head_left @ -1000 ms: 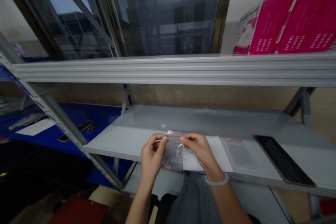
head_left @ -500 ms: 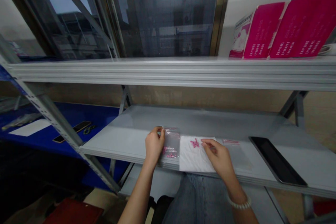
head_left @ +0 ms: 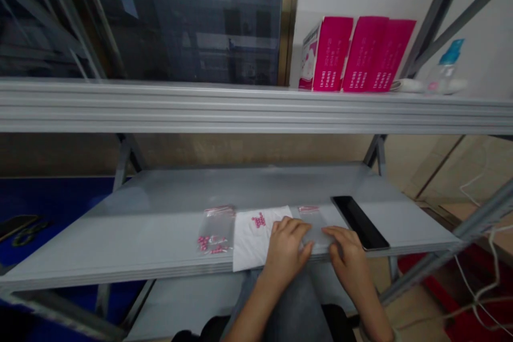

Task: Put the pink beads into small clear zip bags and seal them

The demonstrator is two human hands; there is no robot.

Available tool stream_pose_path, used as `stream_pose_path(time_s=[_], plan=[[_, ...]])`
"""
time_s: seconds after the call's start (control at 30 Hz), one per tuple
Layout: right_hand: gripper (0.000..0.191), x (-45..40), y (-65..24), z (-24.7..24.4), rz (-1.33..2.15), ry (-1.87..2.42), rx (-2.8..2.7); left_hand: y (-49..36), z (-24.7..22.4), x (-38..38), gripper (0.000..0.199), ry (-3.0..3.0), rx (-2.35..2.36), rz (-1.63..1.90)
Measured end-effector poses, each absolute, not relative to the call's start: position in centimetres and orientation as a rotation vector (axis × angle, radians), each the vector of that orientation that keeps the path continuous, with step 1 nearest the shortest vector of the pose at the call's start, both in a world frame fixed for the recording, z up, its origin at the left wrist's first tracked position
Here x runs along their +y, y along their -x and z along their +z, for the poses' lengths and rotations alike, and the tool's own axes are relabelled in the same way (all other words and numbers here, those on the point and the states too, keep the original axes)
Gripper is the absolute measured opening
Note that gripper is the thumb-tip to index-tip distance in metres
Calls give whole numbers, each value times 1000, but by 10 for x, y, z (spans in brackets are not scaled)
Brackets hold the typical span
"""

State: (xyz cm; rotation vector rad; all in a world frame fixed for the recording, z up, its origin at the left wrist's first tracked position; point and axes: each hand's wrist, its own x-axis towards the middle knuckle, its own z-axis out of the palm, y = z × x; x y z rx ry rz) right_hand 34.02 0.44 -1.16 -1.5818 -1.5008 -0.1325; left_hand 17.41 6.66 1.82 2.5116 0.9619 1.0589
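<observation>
My left hand (head_left: 286, 248) lies over the right edge of a white tissue (head_left: 250, 246), its fingers reaching to the left side of a clear zip bag (head_left: 316, 216). Its thumb and fingers are apart, with nothing seen in them. At the same bag's right side is my right hand (head_left: 348, 251), fingers bent and thumb apart, also holding nothing visible. Whether the fingertips touch the bag I cannot tell. A cluster of pink beads (head_left: 258, 220) sits on the tissue. Left of the tissue, another clear zip bag (head_left: 218, 222) contains pink beads.
A dark tablet (head_left: 360, 223) lies to the right on the grey shelf (head_left: 160, 224). The upper shelf (head_left: 240, 109) crosses in front, carrying pink boxes (head_left: 366, 53) and a spray bottle (head_left: 444, 69) with a blue top. White cables (head_left: 476, 294) hang at the lower right.
My left hand has left the beaded bag and moved right, across the tissue to the other bag. My right hand has moved from the beads to that bag's right side. The view has turned right.
</observation>
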Motion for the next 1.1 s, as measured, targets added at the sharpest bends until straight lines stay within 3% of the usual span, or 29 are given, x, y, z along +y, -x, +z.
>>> stream_pose_path(time_s=[0.13,0.27,0.47,0.6,0.73,0.9,1.1], plan=[[30,-1,-332,-12,-89,1539,-1506,-194,10,63,12,-2475,933,1073],[22,-14,-326,-7,-19,1529,-1270,-190,9,66,18,-2328,956,1207],[56,-22,-315,1,731,1348,-756,-168,20,59,22,-2039,937,1464],[64,-15,-301,8,1201,1089,-591,-144,25,38,18,-1935,897,1549],[48,-11,-283,14,1277,1093,-594,-120,26,21,10,-1762,906,1605],[44,-11,-272,14,1359,1141,-703,-95,22,20,2,-1501,1009,1569],[40,-9,-260,13,1481,1112,-922,-72,19,24,9,-1686,1186,1699]])
